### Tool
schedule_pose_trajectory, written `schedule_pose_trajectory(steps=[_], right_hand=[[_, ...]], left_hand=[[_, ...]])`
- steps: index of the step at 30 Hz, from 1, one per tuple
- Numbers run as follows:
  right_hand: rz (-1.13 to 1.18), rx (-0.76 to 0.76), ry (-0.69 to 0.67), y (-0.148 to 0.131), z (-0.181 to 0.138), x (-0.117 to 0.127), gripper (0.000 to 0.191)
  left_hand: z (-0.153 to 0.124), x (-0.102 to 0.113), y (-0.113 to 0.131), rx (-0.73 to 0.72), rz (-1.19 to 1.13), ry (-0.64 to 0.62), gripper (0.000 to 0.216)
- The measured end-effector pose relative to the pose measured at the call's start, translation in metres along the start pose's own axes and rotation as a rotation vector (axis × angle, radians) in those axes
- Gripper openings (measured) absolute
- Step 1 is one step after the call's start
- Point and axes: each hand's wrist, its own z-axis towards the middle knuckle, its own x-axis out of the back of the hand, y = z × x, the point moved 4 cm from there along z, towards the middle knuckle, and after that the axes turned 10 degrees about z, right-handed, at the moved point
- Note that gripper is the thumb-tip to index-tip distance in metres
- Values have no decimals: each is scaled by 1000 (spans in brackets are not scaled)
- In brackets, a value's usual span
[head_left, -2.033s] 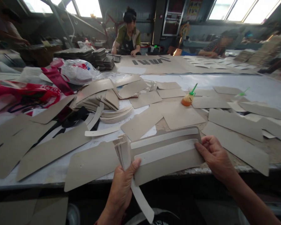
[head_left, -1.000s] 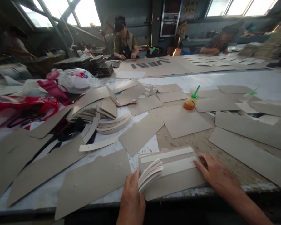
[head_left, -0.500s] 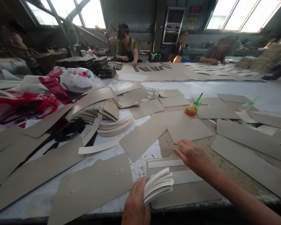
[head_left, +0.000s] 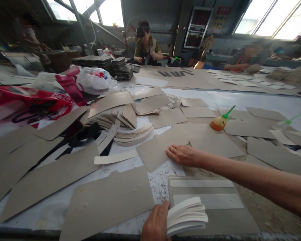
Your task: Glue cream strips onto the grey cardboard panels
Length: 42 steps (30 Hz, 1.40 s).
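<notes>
White-covered worktable [head_left: 243, 100] extends from the near edge toward the far side of a dim workshop with bright windows [head_left: 273, 18]. Left hand [head_left: 156, 221], at the near edge, grasps one end of a bundle of thin, off-white, curved strips [head_left: 187, 217]; the free ends fan out toward the right. Beneath the bundle lies a flat grey-beige panel with two white bands [head_left: 225, 222] (one band runs along its far edge, the other across its middle). Right hand [head_left: 182, 155] extends across from the right, fingertips at the right edge of a plain grey-beige panel [head_left: 153, 154]; whether it pinches this panel cannot be told. To the left lie a single off-white curved strip [head_left: 116, 157] and, farther away, a stack of off-white curved strips [head_left: 134, 135]. Far right of the right hand, a squat bottle of orange liquid with a green nozzle [head_left: 218, 124] rests among the panels.
</notes>
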Motion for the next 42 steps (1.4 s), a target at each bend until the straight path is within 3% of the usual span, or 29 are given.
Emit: schedule_pose_trajectory(steps=[5, 10, 14, 26, 34, 38, 42], right_hand=[[29, -37, -41, 5, 10, 8, 29], [62, -182, -41, 13, 22, 25, 26], [94, -266, -71, 6, 25, 25, 19], [40, -89, -36, -8, 16, 14, 28], [56, -106, -11, -7, 22, 13, 28], [50, -151, -10, -6, 26, 23, 25], [13, -250, 1, -8, 15, 54, 28]], left_hand=[[1, 0, 2, 8, -23, 6, 48], [3, 3, 5, 56, -65, 3, 50], [2, 3, 7, 59, -80, -14, 50], [2, -2, 3, 4, -7, 66, 45], [3, 1, 4, 13, -20, 50, 44], [5, 6, 7, 11, -29, 57, 41], [4, 15, 16, 6, -62, 76, 39]])
